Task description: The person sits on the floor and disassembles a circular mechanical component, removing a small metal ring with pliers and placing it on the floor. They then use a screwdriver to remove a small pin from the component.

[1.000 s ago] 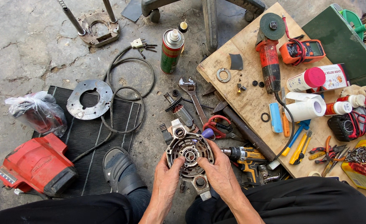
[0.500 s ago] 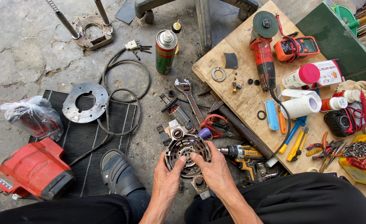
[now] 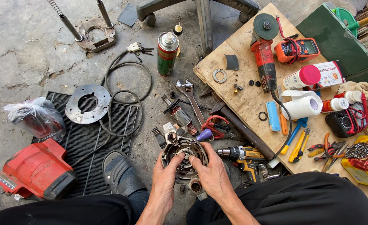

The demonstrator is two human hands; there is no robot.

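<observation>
Item in hand: round metal motor housing (image 3: 185, 155), open face up, resting on the concrete floor (image 3: 21, 50) between the person's knees. The left hand (image 3: 164, 180) clasps its left rim and the right hand (image 3: 209, 173) its right rim, thumbs pressing toward the centre; both hands are closed on the housing.

Progress, as judged: the machine lies well stripped down. The red casing (image 3: 34, 173) sits far left of the left hand, the round steel flange plate (image 3: 87, 104) up-left on a black ribbed mat (image 3: 67, 137), and the wound armature (image 3: 180, 116) just above the hands. The housing's inner parts appear partly seated; whether they are going in or coming out cannot be told. Loose small pieces beside the housing remain unfitted.

Containers and contents:
- Clear plastic bag (image 3: 36, 118), left of the flange plate and above the red casing: holds a dark reddish part, not identifiable.
- Yellow tray (image 3: 361, 166), far right of the right hand: a heap of screws or bits, plus a blue item.
- Spray can (image 3: 167, 54), well above the hands: upright, capless; contents unseen.
- White bottle with pink cap (image 3: 302, 78), on the wooden board (image 3: 242, 96) up-right: lying down, closed.

Also near the right hand: yellow cordless drill (image 3: 244, 155), just beside; red-handled pliers (image 3: 215, 125) and an adjustable wrench (image 3: 190, 98) above it.
</observation>
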